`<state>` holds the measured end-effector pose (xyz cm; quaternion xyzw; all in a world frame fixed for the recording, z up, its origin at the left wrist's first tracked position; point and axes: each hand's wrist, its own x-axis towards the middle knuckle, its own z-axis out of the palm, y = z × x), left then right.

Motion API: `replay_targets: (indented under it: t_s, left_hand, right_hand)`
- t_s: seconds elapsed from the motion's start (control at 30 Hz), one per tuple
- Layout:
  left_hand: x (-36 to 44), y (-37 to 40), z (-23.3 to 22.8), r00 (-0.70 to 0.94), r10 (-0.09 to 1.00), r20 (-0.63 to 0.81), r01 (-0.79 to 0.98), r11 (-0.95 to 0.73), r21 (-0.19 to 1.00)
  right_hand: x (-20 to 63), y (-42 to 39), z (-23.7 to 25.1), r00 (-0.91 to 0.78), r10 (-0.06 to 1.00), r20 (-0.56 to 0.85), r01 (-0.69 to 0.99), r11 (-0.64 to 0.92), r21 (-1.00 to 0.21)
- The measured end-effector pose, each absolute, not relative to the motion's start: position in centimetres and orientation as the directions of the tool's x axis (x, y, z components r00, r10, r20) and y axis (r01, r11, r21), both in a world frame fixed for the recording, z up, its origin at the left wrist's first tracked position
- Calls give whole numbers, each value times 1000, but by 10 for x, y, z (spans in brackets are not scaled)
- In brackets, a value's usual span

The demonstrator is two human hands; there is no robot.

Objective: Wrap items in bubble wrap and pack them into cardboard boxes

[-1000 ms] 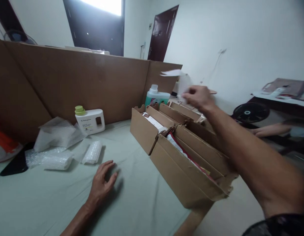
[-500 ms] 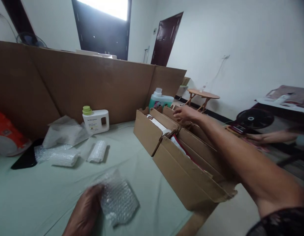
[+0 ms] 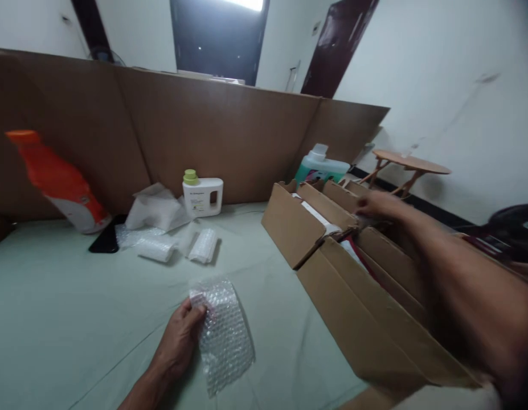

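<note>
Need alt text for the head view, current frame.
The left hand holds a bubble wrap sheet on a pale green table; the right hand reaches into open cardboard boxes. Behind stand a white bottle and a cardboard wall.

The single head-worn view looks forward and down from close above the green-covered table (image 3: 76,319), facing the cardboard wall (image 3: 212,142) behind it, with both forearms reaching in from the near edge.
</note>
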<state>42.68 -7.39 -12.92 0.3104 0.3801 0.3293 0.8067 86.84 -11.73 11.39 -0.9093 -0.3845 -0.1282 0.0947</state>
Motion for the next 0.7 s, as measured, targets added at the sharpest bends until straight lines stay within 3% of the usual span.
replay_targets:
  t_s: [0.07,0.13,0.2,0.23,0.3,0.33,0.4,0.43,0.5,0.57,0.63,0.7]
  left_hand:
    - [426,-72,-129,497,766,-408,-347,607,715]
    - [424,-70,-127,503,763,-406,-403,622,671]
    - [422,-68,-122,528,753,-392,-471,644,603]
    - [421,-69,-119,558,740,-376,-502,661,558]
    - [421,-71,-114,629,706,-324,-547,699,461]
    - [422,-74,-113,647,698,-306,-562,708,427]
    - [422,-79,-111,614,717,-330,-585,694,419]
    - [422,-80,-110,566,733,-377,-585,680,442]
    - [418,-79,-105,455,744,-489,-547,667,505]
    - [410,-66,-90,383,742,-550,-500,667,552]
    - [404,-37,-65,342,783,-520,-504,620,601]
    - [403,5,-36,277,875,-397,-568,482,667]
  right_hand:
    - [851,-122,142,692,622,366,689,-721,-76]
    - [818,-125,161,604,574,553,746,-651,-140]
    - [767,-127,157,383,588,712,903,-401,-155]
    - [735,-128,145,233,638,734,966,-237,-100]
    - [669,-132,103,-121,750,651,989,143,19]
    - [639,-134,79,-317,799,511,936,351,31]
    - [596,-138,39,-541,767,345,824,565,39]
    - [585,-140,29,-610,750,257,770,637,-31]
    - [590,-142,32,-545,789,286,784,600,-161]
    - [627,-140,60,-290,858,423,866,423,-264]
    - [685,-129,94,-18,866,500,945,178,-274]
    - [744,-114,116,183,891,416,974,-106,-200]
